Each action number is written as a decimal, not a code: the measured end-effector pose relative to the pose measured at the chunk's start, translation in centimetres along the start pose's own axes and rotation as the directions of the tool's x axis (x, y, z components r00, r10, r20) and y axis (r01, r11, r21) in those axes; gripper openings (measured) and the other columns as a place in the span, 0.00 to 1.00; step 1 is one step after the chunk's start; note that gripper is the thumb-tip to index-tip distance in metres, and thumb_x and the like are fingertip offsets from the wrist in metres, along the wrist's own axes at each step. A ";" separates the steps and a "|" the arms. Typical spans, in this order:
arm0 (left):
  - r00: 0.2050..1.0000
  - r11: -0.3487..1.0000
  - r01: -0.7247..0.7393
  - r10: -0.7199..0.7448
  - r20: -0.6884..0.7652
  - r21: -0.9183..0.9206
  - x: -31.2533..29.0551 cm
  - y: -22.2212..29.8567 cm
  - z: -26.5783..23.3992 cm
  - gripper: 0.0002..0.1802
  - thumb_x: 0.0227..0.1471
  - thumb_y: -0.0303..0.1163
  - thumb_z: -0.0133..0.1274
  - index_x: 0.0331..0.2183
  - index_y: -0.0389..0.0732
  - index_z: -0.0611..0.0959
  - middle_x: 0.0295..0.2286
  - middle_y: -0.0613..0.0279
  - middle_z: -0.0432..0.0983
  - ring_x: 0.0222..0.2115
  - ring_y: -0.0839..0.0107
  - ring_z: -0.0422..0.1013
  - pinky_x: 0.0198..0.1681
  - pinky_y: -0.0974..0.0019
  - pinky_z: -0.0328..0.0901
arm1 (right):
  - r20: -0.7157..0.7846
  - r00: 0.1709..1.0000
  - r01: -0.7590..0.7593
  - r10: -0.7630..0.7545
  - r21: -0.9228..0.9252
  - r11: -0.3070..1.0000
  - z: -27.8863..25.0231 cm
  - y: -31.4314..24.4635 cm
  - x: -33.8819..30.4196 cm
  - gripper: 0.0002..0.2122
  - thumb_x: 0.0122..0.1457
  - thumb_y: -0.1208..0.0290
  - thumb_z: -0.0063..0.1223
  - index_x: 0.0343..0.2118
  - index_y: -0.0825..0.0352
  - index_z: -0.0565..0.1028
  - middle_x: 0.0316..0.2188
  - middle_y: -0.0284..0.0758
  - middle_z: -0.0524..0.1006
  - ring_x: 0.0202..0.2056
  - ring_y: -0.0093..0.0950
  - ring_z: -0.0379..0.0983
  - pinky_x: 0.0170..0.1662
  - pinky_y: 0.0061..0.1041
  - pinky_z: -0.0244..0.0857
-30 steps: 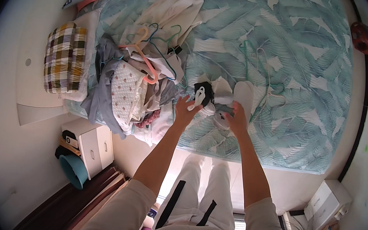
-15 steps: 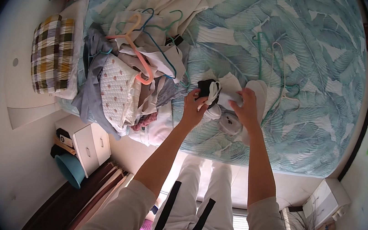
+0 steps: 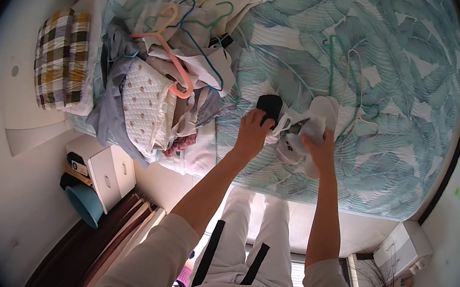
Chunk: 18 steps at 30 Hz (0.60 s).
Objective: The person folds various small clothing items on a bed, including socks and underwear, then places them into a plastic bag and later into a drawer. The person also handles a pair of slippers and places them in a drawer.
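Observation:
My left hand [image 3: 253, 134] has its fingers closed on a small black cloth piece [image 3: 269, 106], which looks like a folded sock. Beside it, my right hand [image 3: 321, 152] pinches a pale grey-white cloth piece [image 3: 315, 126], also sock-like. Between the hands lie a white looped strip [image 3: 283, 123] and a bunched whitish piece [image 3: 289, 151] with a small dark mark. Under and beyond my right hand are long white pieces with rounded ends [image 3: 324, 106], side by side; their kind is unclear.
On the leaf-patterned bed [image 3: 388, 163], a clothes heap [image 3: 145, 110] with an orange hanger [image 3: 167, 50] and blue and green hangers lies left. More thin hangers [image 3: 356, 96] lie right. A plaid folded bundle [image 3: 59, 59] sits at the left edge. White drawers [image 3: 114, 178] stand below.
My right hand has moved slightly down and right with the pale cloth. My left hand has shifted right and down, and the white strip now lies apart from the black piece.

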<state>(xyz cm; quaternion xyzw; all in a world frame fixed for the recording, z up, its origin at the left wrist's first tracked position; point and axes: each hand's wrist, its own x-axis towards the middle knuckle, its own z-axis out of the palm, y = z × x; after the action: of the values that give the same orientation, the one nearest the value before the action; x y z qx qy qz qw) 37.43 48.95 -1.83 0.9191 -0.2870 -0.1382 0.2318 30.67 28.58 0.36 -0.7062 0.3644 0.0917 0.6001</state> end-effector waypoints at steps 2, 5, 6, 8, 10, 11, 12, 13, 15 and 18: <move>0.985 0.927 0.155 -0.171 -0.016 -0.343 -0.4 -0.4 -0.3 0.34 0.34 0.20 0.58 0.48 0.44 0.68 0.45 0.52 0.63 0.47 0.52 0.61 0.50 0.56 0.59 | 0.109 0.991 -0.084 0.080 0.028 0.996 -0.2 1.2 -3.0 0.31 0.34 0.70 0.67 0.45 0.71 0.66 0.42 0.41 0.63 0.44 0.37 0.63 0.48 0.33 0.58; 0.861 0.511 0.471 -0.445 0.248 -0.719 -0.9 -1.3 -1.2 0.42 0.30 0.20 0.60 0.51 0.38 0.64 0.43 0.53 0.67 0.43 0.64 0.66 0.47 0.63 0.60 | 0.206 0.924 0.381 -0.321 -0.461 0.802 1.0 4.8 -5.6 0.32 0.30 0.68 0.67 0.44 0.64 0.67 0.48 0.44 0.61 0.49 0.44 0.58 0.52 0.38 0.56; 0.867 0.506 0.479 -0.399 0.298 -0.717 -0.9 -1.8 -1.5 0.39 0.31 0.21 0.62 0.50 0.37 0.66 0.42 0.54 0.68 0.42 0.65 0.66 0.45 0.64 0.61 | 0.237 0.902 0.431 -0.361 -0.524 0.734 1.8 4.9 -6.0 0.33 0.29 0.68 0.67 0.45 0.63 0.67 0.50 0.45 0.60 0.50 0.45 0.57 0.52 0.39 0.55; 0.817 0.335 0.561 -0.372 0.440 -0.757 0.0 -2.1 -3.1 0.35 0.33 0.24 0.64 0.48 0.36 0.70 0.40 0.58 0.70 0.40 0.69 0.68 0.43 0.67 0.62 | 0.302 0.878 0.478 -0.372 -0.604 0.637 2.7 4.9 -6.0 0.39 0.27 0.66 0.68 0.50 0.59 0.63 0.55 0.48 0.56 0.53 0.45 0.55 0.54 0.40 0.54; 0.768 0.116 0.607 -0.340 0.543 -0.786 2.1 -2.4 -4.8 0.32 0.36 0.28 0.65 0.46 0.36 0.71 0.38 0.62 0.72 0.37 0.73 0.68 0.42 0.71 0.62 | 0.327 0.881 0.473 -0.343 -0.647 0.598 2.8 4.7 -5.8 0.42 0.27 0.66 0.68 0.52 0.59 0.61 0.55 0.49 0.57 0.53 0.45 0.56 0.53 0.40 0.54; 0.734 0.105 0.665 -0.274 0.621 -0.740 3.3 -3.3 -4.8 0.36 0.33 0.28 0.66 0.47 0.35 0.70 0.43 0.57 0.69 0.44 0.68 0.66 0.44 0.67 0.62 | 0.339 0.882 0.471 -0.328 -0.671 0.573 2.5 4.2 -5.7 0.43 0.26 0.66 0.68 0.53 0.59 0.60 0.55 0.49 0.57 0.52 0.44 0.56 0.52 0.40 0.54; 0.781 0.332 0.623 -0.315 0.539 -0.708 4.1 -3.5 -4.5 0.36 0.32 0.34 0.67 0.46 0.36 0.72 0.47 0.54 0.64 0.47 0.63 0.63 0.47 0.64 0.60 | 0.351 0.896 0.445 -0.273 -0.694 0.566 2.5 3.7 -5.5 0.44 0.27 0.66 0.68 0.53 0.59 0.59 0.54 0.48 0.58 0.52 0.45 0.57 0.52 0.40 0.55; 0.830 0.542 0.557 -0.333 0.447 -0.630 4.8 -3.5 -4.1 0.37 0.31 0.41 0.68 0.45 0.36 0.74 0.50 0.51 0.59 0.50 0.58 0.60 0.50 0.60 0.58 | 0.363 0.906 0.420 -0.217 -0.717 0.555 2.7 3.0 -5.3 0.44 0.27 0.67 0.68 0.54 0.60 0.59 0.52 0.48 0.59 0.51 0.45 0.57 0.51 0.40 0.55; 0.877 0.883 0.379 -0.247 0.411 -0.278 5.3 -5.9 -0.6 0.35 0.27 0.47 0.67 0.40 0.41 0.79 0.56 0.48 0.49 0.55 0.49 0.52 0.53 0.54 0.55 | 0.402 0.898 0.433 -0.178 -0.735 0.522 3.2 2.3 -5.5 0.45 0.27 0.68 0.68 0.54 0.60 0.58 0.49 0.46 0.62 0.49 0.45 0.58 0.49 0.39 0.56; 0.910 0.941 0.296 -0.226 0.348 -0.163 6.3 -4.8 0.0 0.30 0.26 0.44 0.67 0.36 0.43 0.82 0.50 0.47 0.57 0.49 0.51 0.59 0.47 0.54 0.60 | 0.410 0.881 0.472 -0.238 -0.716 0.514 3.4 3.3 -6.2 0.46 0.25 0.69 0.68 0.55 0.61 0.56 0.44 0.43 0.63 0.46 0.43 0.60 0.48 0.38 0.57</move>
<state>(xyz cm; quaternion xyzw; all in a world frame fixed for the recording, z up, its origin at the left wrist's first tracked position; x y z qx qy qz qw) 44.67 48.77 -4.99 0.8839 -0.1790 -0.3473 0.2571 25.21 34.18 0.44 -0.9393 0.0482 0.2106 0.2667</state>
